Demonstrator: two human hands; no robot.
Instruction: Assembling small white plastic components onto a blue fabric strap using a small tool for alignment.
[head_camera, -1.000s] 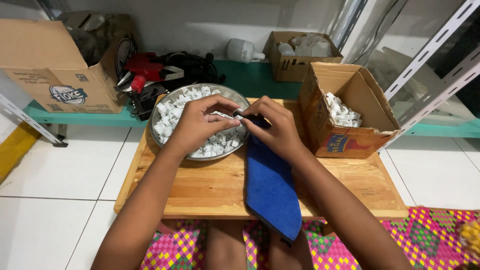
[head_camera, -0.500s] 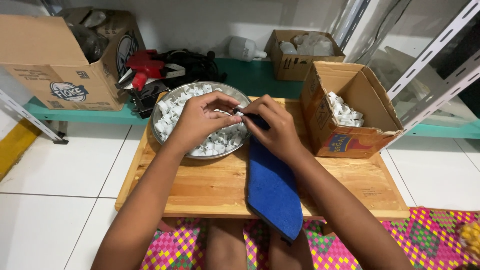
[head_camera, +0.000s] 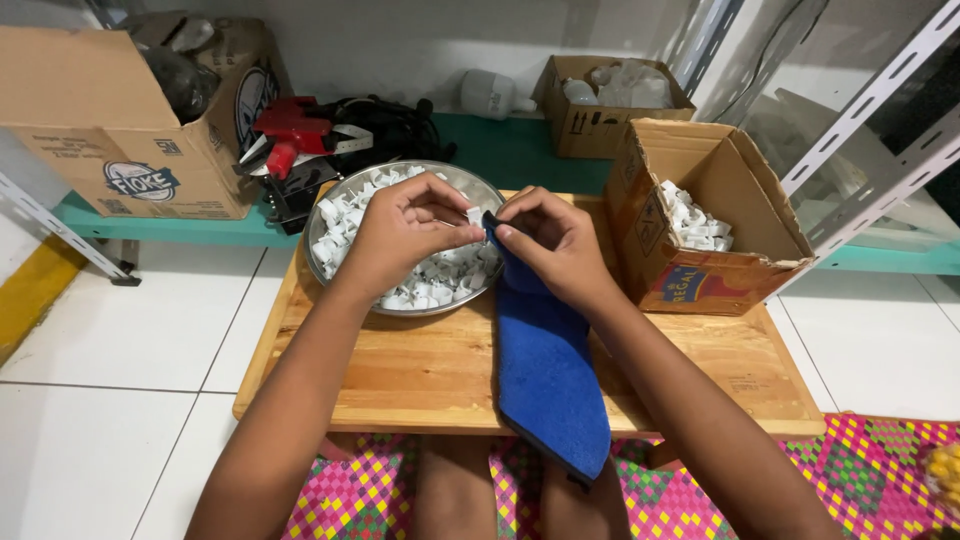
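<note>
My left hand (head_camera: 405, 228) pinches a small white plastic piece (head_camera: 473, 215) above a round metal bowl (head_camera: 330, 200) filled with several such white pieces. My right hand (head_camera: 555, 240) meets it from the right, fingertips pressing the top end of a blue cloth (head_camera: 545, 370) against that piece. The cloth hangs down over the low wooden table (head_camera: 420, 375) toward my lap. Both hands touch at the bowl's right rim.
An open cardboard box (head_camera: 730, 270) with more white pieces stands on the table's right. A big cardboard box (head_camera: 110, 130), a red tool (head_camera: 290, 130), black cables, a smaller box (head_camera: 600, 110) and a white bulb (head_camera: 490, 92) sit behind on a green ledge. Metal shelving stands at right.
My hands stay together over the bowl's right rim, shifting only slightly as they work the white piece with the cloth. The view has shifted a little.
</note>
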